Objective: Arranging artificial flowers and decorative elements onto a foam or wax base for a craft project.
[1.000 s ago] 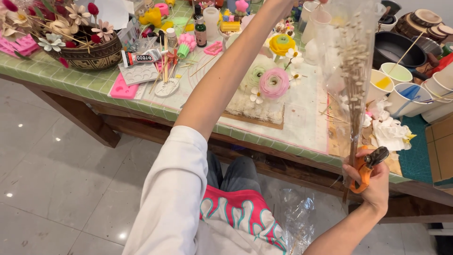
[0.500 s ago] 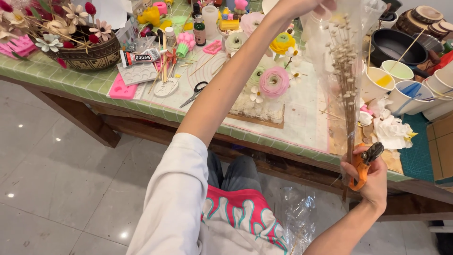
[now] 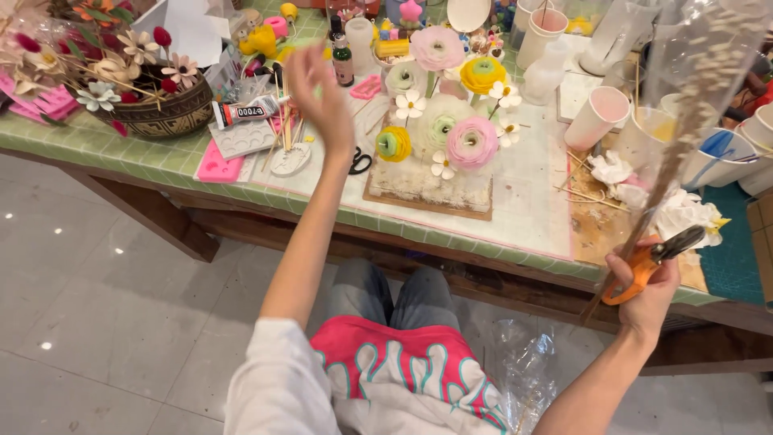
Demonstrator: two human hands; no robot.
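Observation:
My right hand (image 3: 648,288) is at the table's front right edge, closed on orange-handled scissors (image 3: 636,270) together with the lower end of a bundle of dried stems (image 3: 684,133) in clear wrap. The bundle slants up to the right. My left hand (image 3: 322,84) is raised above the table's left-middle, fingers apart and blurred, holding nothing. It hovers near black-handled scissors (image 3: 360,161) and a white dish of sticks (image 3: 290,157). Between my hands, a wooden board (image 3: 427,201) carries handmade pink, yellow and white flowers (image 3: 473,143).
A green tiled table (image 3: 121,145) holds a brown basket of paper flowers (image 3: 161,117), a glue tube (image 3: 245,111), pink moulds (image 3: 217,167), pink and white cups (image 3: 597,117), crumpled tissue (image 3: 612,169) and bottles at the back. A clear plastic bag (image 3: 523,370) lies by my knees.
My left hand has let go of the top of the dried bundle and swung left and down over the table. My right hand still holds the scissors and stems.

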